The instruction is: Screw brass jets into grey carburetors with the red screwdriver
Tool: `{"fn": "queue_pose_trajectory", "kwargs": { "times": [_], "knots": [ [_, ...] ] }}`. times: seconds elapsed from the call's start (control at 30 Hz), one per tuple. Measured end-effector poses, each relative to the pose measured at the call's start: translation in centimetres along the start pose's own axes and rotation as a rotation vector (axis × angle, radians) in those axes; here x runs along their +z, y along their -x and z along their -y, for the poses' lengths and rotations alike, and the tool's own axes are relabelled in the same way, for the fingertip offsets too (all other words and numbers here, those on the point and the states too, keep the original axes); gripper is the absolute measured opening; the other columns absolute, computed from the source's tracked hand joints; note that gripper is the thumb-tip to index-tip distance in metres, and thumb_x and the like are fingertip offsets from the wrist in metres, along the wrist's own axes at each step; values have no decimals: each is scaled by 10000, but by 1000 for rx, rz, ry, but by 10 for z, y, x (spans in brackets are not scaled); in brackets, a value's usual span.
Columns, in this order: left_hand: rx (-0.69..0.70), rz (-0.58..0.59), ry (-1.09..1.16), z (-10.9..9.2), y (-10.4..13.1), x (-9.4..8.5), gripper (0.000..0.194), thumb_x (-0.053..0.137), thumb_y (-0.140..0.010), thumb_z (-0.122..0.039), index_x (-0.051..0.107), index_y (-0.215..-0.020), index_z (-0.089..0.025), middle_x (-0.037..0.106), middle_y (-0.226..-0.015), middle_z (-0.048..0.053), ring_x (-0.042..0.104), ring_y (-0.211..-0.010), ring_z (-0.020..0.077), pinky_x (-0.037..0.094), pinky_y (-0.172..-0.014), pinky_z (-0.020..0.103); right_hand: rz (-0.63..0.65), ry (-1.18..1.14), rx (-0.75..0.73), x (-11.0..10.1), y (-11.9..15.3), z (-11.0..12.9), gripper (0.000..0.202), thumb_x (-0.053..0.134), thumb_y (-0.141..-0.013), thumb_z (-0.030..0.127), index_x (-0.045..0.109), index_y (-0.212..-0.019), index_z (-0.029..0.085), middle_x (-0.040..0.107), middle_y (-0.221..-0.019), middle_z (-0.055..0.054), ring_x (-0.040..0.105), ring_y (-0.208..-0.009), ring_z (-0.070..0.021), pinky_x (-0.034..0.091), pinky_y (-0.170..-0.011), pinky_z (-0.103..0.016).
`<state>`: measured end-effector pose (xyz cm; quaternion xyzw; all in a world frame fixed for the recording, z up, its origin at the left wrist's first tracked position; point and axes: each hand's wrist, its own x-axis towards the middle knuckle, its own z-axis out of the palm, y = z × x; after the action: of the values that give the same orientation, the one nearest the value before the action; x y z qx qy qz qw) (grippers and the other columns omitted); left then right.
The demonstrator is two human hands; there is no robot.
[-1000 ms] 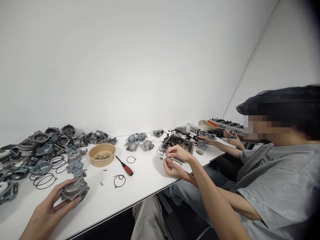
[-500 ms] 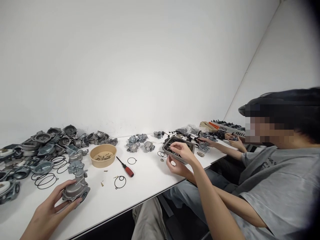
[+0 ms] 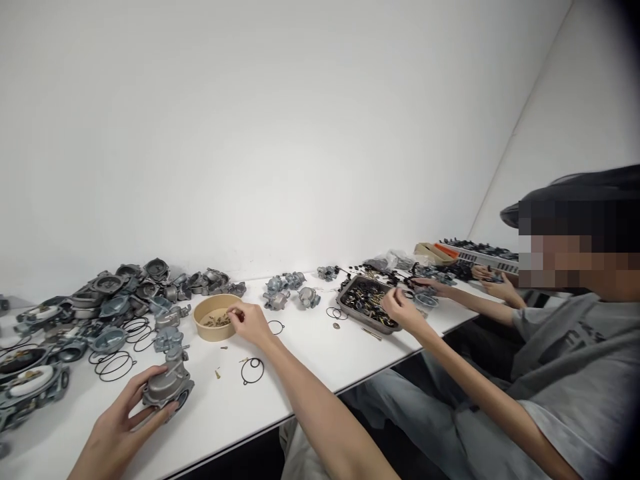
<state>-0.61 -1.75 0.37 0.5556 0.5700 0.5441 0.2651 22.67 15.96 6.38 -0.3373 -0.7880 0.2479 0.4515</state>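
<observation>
Here the left hand (image 3: 123, 417) had its fingers and thumb spread wide around a grey cast-metal carburettor with a domed body (image 3: 169, 383), gripping it at the near left of the table. Its narrower end pointed to the far side, and a round opening showed at its near right.

Over to the right hand (image 3: 253, 323), and that one was at the right rim of a round tan bowl (image 3: 210, 333), thumb and fingers drawn close together above a scatter of small brass-coloured pieces (image 3: 216, 322). The tips were too small in view to tell whether they had closed on one.

What a spread on the smooth white tabletop (image 3: 225, 413)! A big heap of grey metal castings (image 3: 113, 307) filled the far left, thin black rubber rings lying just to its near side. Two tiny brass pieces lay between the carburettor and the right forearm, and a thin black looped gasket (image 3: 245, 381) sat to their right. More grey carburettors (image 3: 309, 298) stood at the far middle.

Farther right came a dark rectangular metal tray (image 3: 357, 319), crammed with small black and brass parts, with a co-worker's hand (image 3: 397, 310) at its right edge. That person, in a grey short-sleeved shirt (image 3: 565, 420), sat close on the right. A plain white wall (image 3: 320, 133) rose behind everything.
</observation>
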Motion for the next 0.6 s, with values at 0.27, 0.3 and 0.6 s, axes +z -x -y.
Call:
{"fn": "queue_pose_trajectory", "kwargs": {
  "times": [0.27,0.3,0.6],
  "knots": [
    [22,69,22,-33,16,-2,542,755,-792,-507,591,-1249,-265,620,-1378,101,641,-1221,326,623,-927,376,56,-68,67,-9,19,-28,205,579,-834,296,725,-949,209,566,-594,27,467,-549,-155,387,-598,-267],
    [14,89,15,-34,16,-4,531,745,-810,-488,580,-1263,-266,601,-1402,98,619,-1253,321,610,-952,377,79,-82,78,-10,20,-30,215,583,-829,299,714,-976,212,547,-582,40,466,-544,-152,384,-590,-261],
    [2,3,28,-26,15,0,612,760,-735,-601,599,-1223,-269,646,-1349,95,613,-1256,372,640,-896,386,115,-144,155,-6,20,-37,249,606,-804,260,671,-1039,215,559,-587,62,488,-530,-134,384,-560,-232]
  ]
}}
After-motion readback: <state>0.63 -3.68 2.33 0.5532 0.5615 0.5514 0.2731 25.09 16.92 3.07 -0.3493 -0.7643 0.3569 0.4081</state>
